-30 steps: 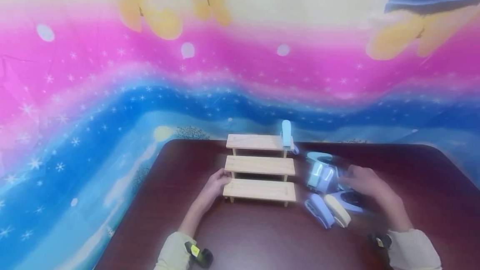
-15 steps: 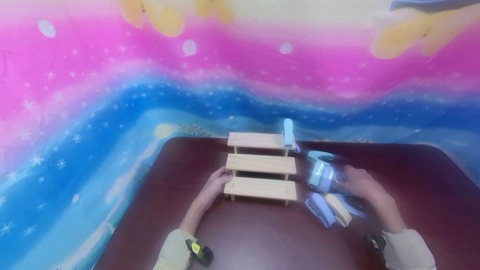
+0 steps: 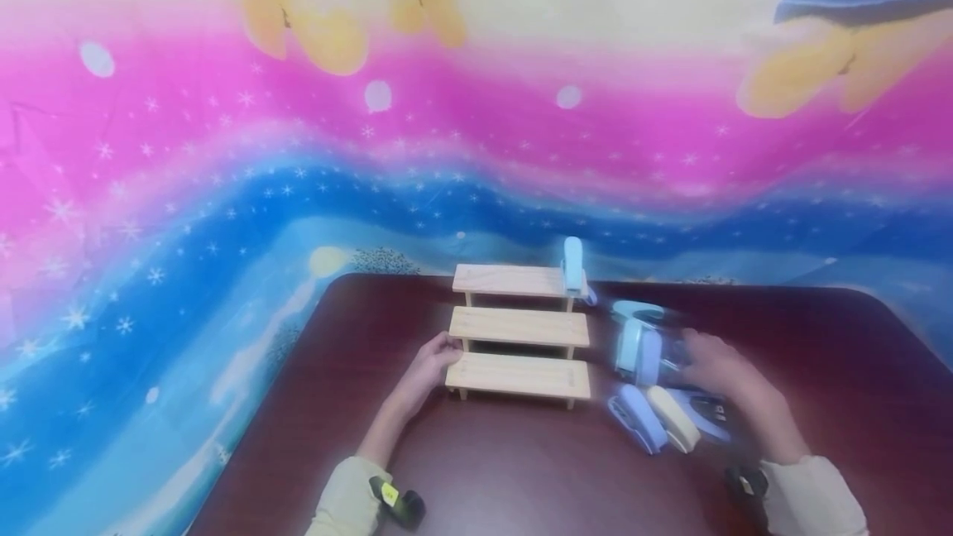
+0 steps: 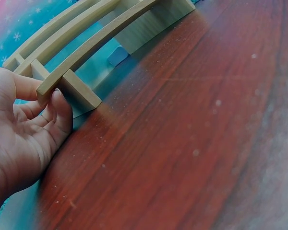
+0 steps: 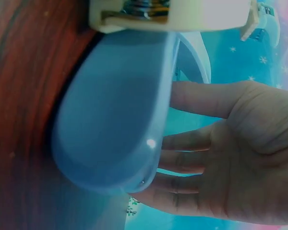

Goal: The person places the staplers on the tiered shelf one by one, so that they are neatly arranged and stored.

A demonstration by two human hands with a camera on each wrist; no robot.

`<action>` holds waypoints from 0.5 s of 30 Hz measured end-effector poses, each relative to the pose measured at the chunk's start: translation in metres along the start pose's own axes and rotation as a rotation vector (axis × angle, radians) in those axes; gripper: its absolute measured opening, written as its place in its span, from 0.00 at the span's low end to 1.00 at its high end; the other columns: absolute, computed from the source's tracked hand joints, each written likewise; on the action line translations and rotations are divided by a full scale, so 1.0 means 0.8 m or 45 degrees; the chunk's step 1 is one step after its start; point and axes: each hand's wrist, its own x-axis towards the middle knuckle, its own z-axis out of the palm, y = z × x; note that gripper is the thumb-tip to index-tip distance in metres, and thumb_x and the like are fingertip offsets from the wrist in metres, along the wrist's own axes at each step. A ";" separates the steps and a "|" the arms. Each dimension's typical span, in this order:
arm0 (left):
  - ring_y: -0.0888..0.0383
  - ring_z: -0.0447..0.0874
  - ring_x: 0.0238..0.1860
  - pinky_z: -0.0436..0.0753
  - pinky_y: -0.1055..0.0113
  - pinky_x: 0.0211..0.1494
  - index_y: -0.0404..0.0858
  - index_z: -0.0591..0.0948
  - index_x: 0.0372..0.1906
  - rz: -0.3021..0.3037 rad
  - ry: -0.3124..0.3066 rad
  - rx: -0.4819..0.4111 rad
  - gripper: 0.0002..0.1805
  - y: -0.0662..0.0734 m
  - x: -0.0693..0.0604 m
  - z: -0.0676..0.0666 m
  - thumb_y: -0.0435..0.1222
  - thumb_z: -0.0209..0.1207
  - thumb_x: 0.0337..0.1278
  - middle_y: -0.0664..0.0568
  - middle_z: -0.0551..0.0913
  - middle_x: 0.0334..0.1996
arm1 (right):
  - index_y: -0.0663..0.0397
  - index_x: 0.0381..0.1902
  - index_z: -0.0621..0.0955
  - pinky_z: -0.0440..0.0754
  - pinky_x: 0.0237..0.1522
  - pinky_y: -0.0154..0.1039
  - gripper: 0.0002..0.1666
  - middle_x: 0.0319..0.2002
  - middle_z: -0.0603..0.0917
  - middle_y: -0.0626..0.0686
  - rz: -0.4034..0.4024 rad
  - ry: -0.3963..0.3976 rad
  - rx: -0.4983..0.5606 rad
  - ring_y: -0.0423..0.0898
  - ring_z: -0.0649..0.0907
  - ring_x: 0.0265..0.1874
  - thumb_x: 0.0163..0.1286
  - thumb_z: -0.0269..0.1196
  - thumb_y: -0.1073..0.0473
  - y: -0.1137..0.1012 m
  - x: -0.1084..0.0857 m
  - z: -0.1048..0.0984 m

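Observation:
My left hand (image 3: 432, 364) pinches the left end of a pale wooden three-step rack (image 3: 517, 375), thumb below the board in the left wrist view. My right hand (image 3: 725, 366) is at the right side of a group of staplers. In the right wrist view its thumb and fingers extend behind a blue-purple stapler (image 5: 110, 115), fingertips hidden, so any grip is unclear. A light blue stapler (image 3: 628, 347) and a purple stapler (image 3: 648, 356) stand side by side. Nearer lie another purple stapler (image 3: 639, 418) and a cream stapler (image 3: 673, 418).
A light blue stapler (image 3: 572, 263) stands upright at the right end of the rack's top step. Behind the group lies another light blue curved piece (image 3: 636, 310). The dark red table (image 3: 506, 470) ends at a patterned cloth backdrop (image 3: 476, 106).
My right hand has shifted slightly left and down beside the staplers, then nearly stopped. The left hand keeps its place on the rack. The head view has shifted slightly.

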 end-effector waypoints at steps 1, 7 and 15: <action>0.59 0.80 0.34 0.82 0.65 0.40 0.27 0.71 0.48 0.003 -0.001 0.001 0.10 0.000 0.000 0.000 0.29 0.54 0.67 0.49 0.77 0.35 | 0.83 0.56 0.71 0.85 0.38 0.57 0.42 0.38 0.82 0.66 0.000 0.002 -0.016 0.60 0.83 0.37 0.60 0.76 0.53 0.000 0.001 0.001; 0.59 0.80 0.34 0.83 0.65 0.40 0.27 0.71 0.47 0.006 0.012 0.027 0.10 0.002 0.000 0.000 0.29 0.54 0.67 0.49 0.77 0.35 | 0.71 0.47 0.78 0.82 0.30 0.48 0.28 0.27 0.79 0.52 0.000 0.024 0.045 0.48 0.79 0.27 0.63 0.73 0.52 0.012 0.005 0.007; 0.58 0.80 0.35 0.82 0.65 0.40 0.28 0.71 0.47 0.013 0.016 0.035 0.09 0.002 -0.003 0.001 0.29 0.54 0.66 0.48 0.77 0.35 | 0.75 0.67 0.72 0.82 0.47 0.66 0.36 0.52 0.83 0.72 -0.088 0.030 0.057 0.68 0.84 0.49 0.73 0.66 0.52 0.037 -0.002 -0.009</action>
